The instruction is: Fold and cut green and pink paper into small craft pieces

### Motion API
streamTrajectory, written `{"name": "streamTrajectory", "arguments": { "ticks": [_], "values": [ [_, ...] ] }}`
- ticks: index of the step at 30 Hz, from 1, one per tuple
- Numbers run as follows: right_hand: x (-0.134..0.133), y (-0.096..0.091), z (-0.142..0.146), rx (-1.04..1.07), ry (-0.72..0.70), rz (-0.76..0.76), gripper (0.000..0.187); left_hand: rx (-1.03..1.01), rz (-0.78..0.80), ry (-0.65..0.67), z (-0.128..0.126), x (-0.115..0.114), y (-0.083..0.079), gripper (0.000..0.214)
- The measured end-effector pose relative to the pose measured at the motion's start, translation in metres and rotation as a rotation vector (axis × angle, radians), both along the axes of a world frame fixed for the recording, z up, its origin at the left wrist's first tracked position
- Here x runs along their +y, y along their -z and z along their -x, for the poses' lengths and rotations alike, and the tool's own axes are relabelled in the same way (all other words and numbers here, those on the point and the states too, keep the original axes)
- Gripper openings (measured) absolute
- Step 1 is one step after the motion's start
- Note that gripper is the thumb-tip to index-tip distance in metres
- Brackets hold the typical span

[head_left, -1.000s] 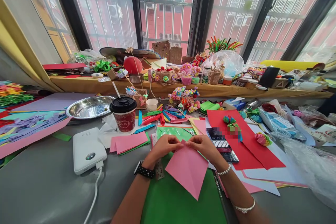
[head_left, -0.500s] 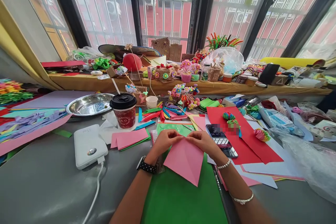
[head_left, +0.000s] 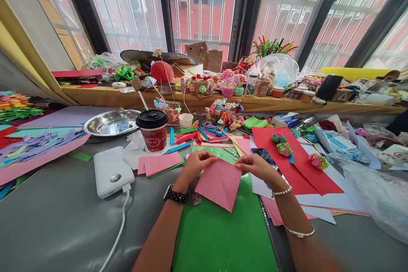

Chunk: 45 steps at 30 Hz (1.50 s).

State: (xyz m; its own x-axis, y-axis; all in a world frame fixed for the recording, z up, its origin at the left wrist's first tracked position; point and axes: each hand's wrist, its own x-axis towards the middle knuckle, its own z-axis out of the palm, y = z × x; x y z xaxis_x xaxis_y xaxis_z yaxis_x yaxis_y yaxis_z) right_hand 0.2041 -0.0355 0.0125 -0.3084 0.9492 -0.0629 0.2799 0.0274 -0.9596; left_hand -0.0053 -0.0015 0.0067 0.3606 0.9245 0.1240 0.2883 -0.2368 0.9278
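Note:
A square of pink paper [head_left: 219, 185] hangs between my two hands over a green mat [head_left: 223, 238], a faint crease across it. My left hand [head_left: 199, 165] pinches its upper left corner between thumb and fingers. At the upper right corner, my right hand [head_left: 253, 166] grips the sheet in the same way. Just beyond the paper lies a pair of scissors [head_left: 234, 153], partly hidden. The phone [head_left: 264, 156] behind my right hand is half covered by it. Left of my left hand rest folded pink papers [head_left: 161, 163] on green ones.
A lidded red cup [head_left: 153, 134] with a straw stands near a white power bank [head_left: 114, 172] on its cable. Behind are a steel plate [head_left: 95, 126], a paper cup [head_left: 185, 120] and coloured strips. Red sheets [head_left: 306, 170] with paper flowers lie to the right, beside plastic bags.
My hands have moved apart along the paper's top edge, the right one shifting to the right corner. The paper has opened out flatter. The view has shifted slightly.

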Motion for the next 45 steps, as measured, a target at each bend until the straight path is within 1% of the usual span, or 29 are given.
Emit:
{"name": "streamTrajectory", "arguments": {
  "ticks": [5,8,11,15,16,18,22,26,29,32,35,38,40,42,44,45],
  "values": [
    [0.0,0.0,-0.008,-0.035,-0.048,0.051,0.023,0.033,-0.01,-0.011,0.0,-0.002,-0.004,0.028],
    [0.002,0.003,-0.015,-0.062,-0.056,0.032,0.022,0.043,-0.018,0.012,-0.002,-0.002,-0.004,0.028],
    [0.004,0.004,-0.017,-0.127,-0.003,-0.043,0.02,0.035,-0.026,0.008,-0.005,0.0,-0.001,0.028],
    [0.004,0.004,-0.006,-0.197,0.134,-0.223,0.021,-0.012,-0.025,0.019,-0.01,0.002,0.006,0.028],
    [0.004,0.004,-0.001,-0.207,0.141,-0.266,0.022,-0.017,-0.026,0.032,-0.011,0.002,0.007,0.028],
    [0.003,0.005,0.01,-0.231,0.095,-0.305,0.022,-0.016,-0.035,0.055,-0.013,0.001,0.01,0.029],
    [0.001,0.007,0.024,-0.264,0.057,-0.311,0.026,-0.002,-0.054,0.102,-0.017,-0.002,0.013,0.029],
    [0.0,0.006,0.022,-0.239,0.013,-0.303,0.027,0.009,-0.071,0.136,-0.016,-0.003,0.012,0.026],
    [-0.001,0.003,0.017,-0.193,-0.001,-0.242,0.027,-0.016,-0.066,0.095,-0.012,-0.002,0.008,0.027],
    [-0.002,0.0,0.011,-0.065,-0.002,-0.105,0.028,-0.071,-0.021,0.036,-0.006,0.0,0.005,0.029],
    [-0.002,-0.002,0.005,0.027,0.043,-0.005,0.028,-0.118,0.009,-0.013,0.0,0.002,0.004,0.029],
    [0.0,-0.002,-0.002,0.052,0.121,0.05,0.031,-0.183,0.01,-0.075,0.006,0.004,0.002,0.027],
    [0.002,-0.002,-0.005,0.062,0.187,0.04,0.033,-0.243,0.006,-0.133,0.009,0.004,0.001,0.026],
    [0.003,-0.001,-0.004,0.077,0.244,-0.034,0.034,-0.273,0.009,-0.151,0.008,0.004,0.0,0.025],
    [0.004,0.001,0.002,0.068,0.246,-0.146,0.033,-0.244,0.016,-0.1,0.002,0.002,0.0,0.025],
    [0.003,0.002,0.007,0.037,0.22,-0.198,0.032,-0.217,0.015,-0.061,-0.001,0.001,0.001,0.025]
  ]
}}
